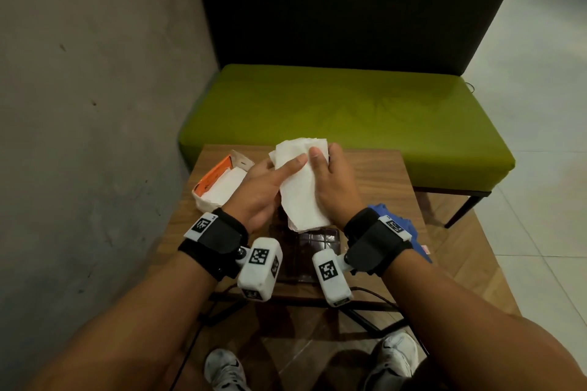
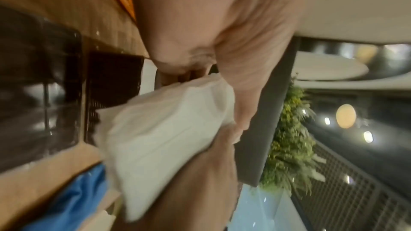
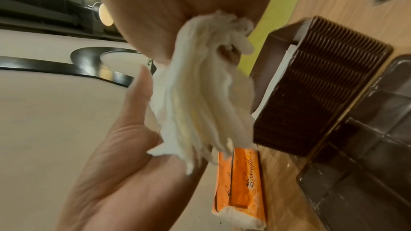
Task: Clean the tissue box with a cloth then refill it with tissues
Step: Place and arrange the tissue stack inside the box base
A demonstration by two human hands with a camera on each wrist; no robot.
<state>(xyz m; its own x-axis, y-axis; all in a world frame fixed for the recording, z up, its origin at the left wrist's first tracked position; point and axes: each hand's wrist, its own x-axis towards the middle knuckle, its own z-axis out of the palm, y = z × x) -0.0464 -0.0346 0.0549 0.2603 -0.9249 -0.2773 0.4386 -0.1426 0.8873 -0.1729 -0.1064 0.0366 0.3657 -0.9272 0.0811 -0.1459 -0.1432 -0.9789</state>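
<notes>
Both hands clasp a thick stack of white tissues [image 1: 301, 187] held up above the small wooden table [image 1: 381, 181]: the left hand [image 1: 260, 190] wraps its left edge with the thumb laid across the top sheet, and the right hand [image 1: 333, 187] curls round the right edge, thumb on top as well. Under the stack, near the table's front edge, lies a glossy dark lid [image 1: 313, 251], and just beyond it stands the dark ribbed tissue box [image 3: 320, 94], open at the top. A blue cloth [image 1: 397, 225] lies crumpled at the right edge. Farther left sits a torn-open orange tissue pack [image 1: 219, 184] with white tissues showing. Beyond the table runs a green bench [image 1: 349, 117].
</notes>
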